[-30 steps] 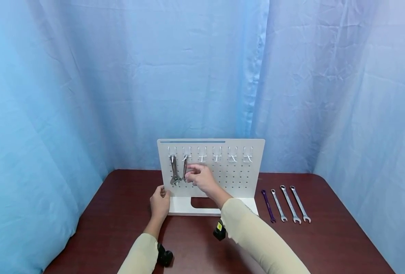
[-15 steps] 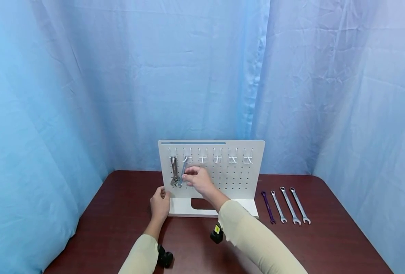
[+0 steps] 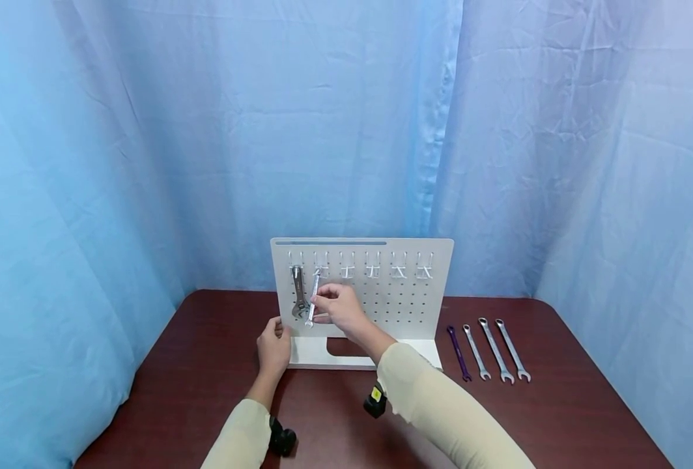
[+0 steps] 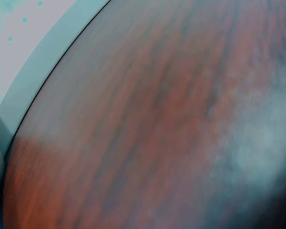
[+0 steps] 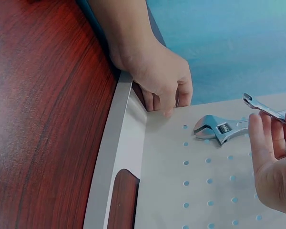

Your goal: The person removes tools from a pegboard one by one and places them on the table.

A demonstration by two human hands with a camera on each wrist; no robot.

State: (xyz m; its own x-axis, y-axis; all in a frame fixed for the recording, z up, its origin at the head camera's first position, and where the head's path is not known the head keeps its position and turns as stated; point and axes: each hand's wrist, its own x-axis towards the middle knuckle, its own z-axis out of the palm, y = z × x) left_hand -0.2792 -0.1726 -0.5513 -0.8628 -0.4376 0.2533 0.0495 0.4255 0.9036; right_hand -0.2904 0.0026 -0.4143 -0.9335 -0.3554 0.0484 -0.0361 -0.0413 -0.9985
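A white pegboard stand (image 3: pixel 396 306) stands on the table. My left hand (image 3: pixel 273 352) grips its lower left edge, thumb in front and other fingers partly hidden behind, as the right wrist view shows. My right hand (image 3: pixel 340 307) pinches a small silver combination wrench (image 3: pixel 314 296) between thumb and fingers. That wrench's upper end is at the second hook from the left, and its open end (image 5: pixel 249 99) points down, tilted away from the board. Just left of it an adjustable wrench (image 3: pixel 298 293) hangs from the first hook, jaw downward.
Several white hooks (image 3: pixel 372 268) line the board's upper part to the right. On the table to the right lie a purple wrench (image 3: pixel 459 353) and three silver wrenches (image 3: pixel 497 350), side by side. Light blue curtains (image 3: pixel 346 130) surround the dark red table (image 3: pixel 194 384).
My right hand has shifted slightly left, and the small wrench's lower end has swung left and out from the board. My left hand stays at the board's edge.
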